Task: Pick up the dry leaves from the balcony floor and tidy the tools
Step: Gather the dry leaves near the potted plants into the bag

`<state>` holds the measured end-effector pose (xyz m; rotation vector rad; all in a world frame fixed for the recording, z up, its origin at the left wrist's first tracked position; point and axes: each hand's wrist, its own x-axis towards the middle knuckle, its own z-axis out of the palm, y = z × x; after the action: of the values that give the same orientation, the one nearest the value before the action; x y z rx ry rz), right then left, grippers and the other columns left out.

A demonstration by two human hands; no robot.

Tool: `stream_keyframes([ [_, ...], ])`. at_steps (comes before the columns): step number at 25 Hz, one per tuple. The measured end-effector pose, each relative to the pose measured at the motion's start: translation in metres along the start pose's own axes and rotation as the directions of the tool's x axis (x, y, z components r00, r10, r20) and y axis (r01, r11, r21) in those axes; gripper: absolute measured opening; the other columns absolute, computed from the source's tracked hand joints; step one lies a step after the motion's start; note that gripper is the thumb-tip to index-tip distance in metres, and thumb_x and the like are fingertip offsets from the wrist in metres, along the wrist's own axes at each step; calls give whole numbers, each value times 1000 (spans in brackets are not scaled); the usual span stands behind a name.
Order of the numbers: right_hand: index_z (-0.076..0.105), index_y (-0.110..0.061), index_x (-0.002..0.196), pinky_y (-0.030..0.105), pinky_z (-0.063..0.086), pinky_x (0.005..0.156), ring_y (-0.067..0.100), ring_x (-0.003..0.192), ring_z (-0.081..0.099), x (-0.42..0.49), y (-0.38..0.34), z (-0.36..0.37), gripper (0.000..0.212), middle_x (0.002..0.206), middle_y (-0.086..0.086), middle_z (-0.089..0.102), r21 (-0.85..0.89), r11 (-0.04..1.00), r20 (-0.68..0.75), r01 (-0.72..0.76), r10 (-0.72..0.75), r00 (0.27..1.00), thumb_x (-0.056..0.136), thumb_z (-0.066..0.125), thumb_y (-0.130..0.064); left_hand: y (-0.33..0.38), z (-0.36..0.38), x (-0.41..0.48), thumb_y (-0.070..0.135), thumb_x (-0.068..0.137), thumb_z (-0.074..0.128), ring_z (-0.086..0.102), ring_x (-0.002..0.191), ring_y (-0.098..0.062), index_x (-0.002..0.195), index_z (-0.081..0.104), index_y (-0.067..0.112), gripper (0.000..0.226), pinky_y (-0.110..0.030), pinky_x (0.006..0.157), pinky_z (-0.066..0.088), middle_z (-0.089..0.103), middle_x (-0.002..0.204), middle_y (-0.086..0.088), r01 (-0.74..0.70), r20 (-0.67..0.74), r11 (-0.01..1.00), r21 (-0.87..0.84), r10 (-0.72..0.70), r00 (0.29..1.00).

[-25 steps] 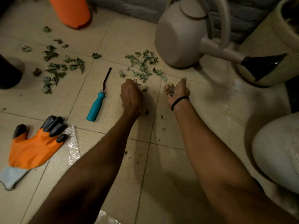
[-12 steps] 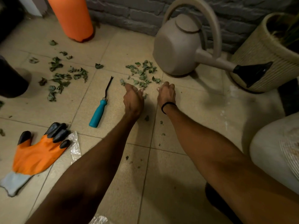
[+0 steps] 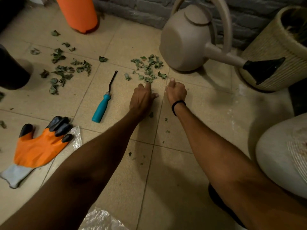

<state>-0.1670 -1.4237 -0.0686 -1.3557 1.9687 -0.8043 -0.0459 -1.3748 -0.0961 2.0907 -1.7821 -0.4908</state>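
Note:
A pile of dry green leaves (image 3: 147,68) lies on the tiled floor in front of the watering can. More leaves (image 3: 66,70) are scattered to the left. My left hand (image 3: 142,97) reaches forward with fingers stretched, its fingertips touching the near edge of the pile. Just to its right, my right hand (image 3: 177,91) is curled into a fist with the thumb on top; what it holds is hidden now, though leaves showed in it a second ago. A teal-handled weeding tool (image 3: 101,108) lies left of my hands. An orange and black glove (image 3: 38,146) lies further left.
A beige watering can (image 3: 184,44) stands behind the pile, its black spout pointing at a woven pot (image 3: 272,47). An orange pot (image 3: 78,12) is at the back left, a dark pot (image 3: 11,70) at the left edge. Clear plastic (image 3: 101,219) lies near me, a pale rounded object (image 3: 279,156) to the right.
My right hand turned palm down and closed into a fist near the pile. My left hand uncurled and stretched its fingers to the leaves. The view shifted slightly.

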Motion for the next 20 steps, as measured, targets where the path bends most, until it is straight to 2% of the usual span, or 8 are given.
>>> stream_keyframes([
  [2, 69, 1, 102, 32, 42, 76, 32, 97, 63, -11, 4, 0, 53, 101, 18, 70, -69, 994, 7, 84, -83, 996, 105, 34, -39, 6, -2, 2, 36, 103, 50, 56, 99, -29, 130, 48, 8, 39, -32, 74, 42, 58, 118, -18, -10, 24, 999, 34, 9, 1000],
  [6, 62, -2, 109, 28, 36, 70, 32, 98, 61, -41, 13, -2, 42, 103, 18, 67, -215, 944, 105, 249, -231, 967, 106, 34, -33, 11, -29, 5, 30, 106, 45, 51, 72, -8, 128, 47, 5, 33, -17, 56, 36, 58, 101, -6, 186, 2, 944, -274, -192, 981],
  [9, 57, -4, 109, 33, 43, 72, 33, 96, 59, -77, 33, 0, 34, 105, 18, 63, -290, 845, 208, 449, -403, 891, 105, 36, -30, -3, -54, -1, 24, 104, 50, 55, 90, -15, 128, 45, 2, 32, -27, 73, 46, 56, 109, -7, 292, 29, 833, -469, -316, 948],
  [11, 55, -6, 107, 36, 43, 71, 32, 93, 57, -101, 45, 2, 34, 104, 17, 61, -339, 794, 264, 504, -434, 861, 104, 36, -35, -15, -60, -8, 17, 101, 52, 60, 100, -25, 127, 46, 5, 30, -38, 85, 54, 58, 115, -10, 335, 40, 747, -574, -383, 923],
  [15, 50, -10, 109, 38, 44, 74, 31, 96, 54, -129, 50, 10, 31, 107, 16, 57, -371, 745, 354, 555, -439, 826, 103, 41, -38, -24, -56, -32, 19, 100, 49, 63, 107, -28, 120, 60, 7, 26, -40, 94, 54, 65, 116, -12, 406, -15, 797, -447, -461, 887],
  [17, 48, -9, 115, 38, 43, 75, 32, 99, 54, -132, 44, 14, 27, 111, 17, 56, -424, 714, 372, 558, -424, 826, 105, 37, -32, -22, -48, -43, 28, 104, 46, 63, 106, -30, 115, 63, 4, 32, -38, 89, 53, 67, 112, -15, 416, -40, 840, -349, -457, 889],
  [18, 48, -8, 116, 38, 43, 76, 33, 101, 54, -132, 37, 16, 27, 113, 18, 56, -426, 731, 362, 533, -402, 841, 105, 36, -29, -19, -45, -50, 34, 105, 45, 63, 104, -30, 112, 63, 4, 36, -36, 82, 50, 68, 109, -15, 423, -51, 857, -293, -456, 889],
  [20, 50, -5, 117, 38, 45, 79, 34, 105, 57, -130, 20, 15, 26, 115, 19, 60, -339, 855, 275, 393, -310, 910, 104, 40, -24, -13, -39, -62, 41, 106, 43, 62, 102, -31, 110, 62, 4, 42, -35, 72, 39, 66, 107, -15, 413, -61, 886, -210, -434, 899],
])
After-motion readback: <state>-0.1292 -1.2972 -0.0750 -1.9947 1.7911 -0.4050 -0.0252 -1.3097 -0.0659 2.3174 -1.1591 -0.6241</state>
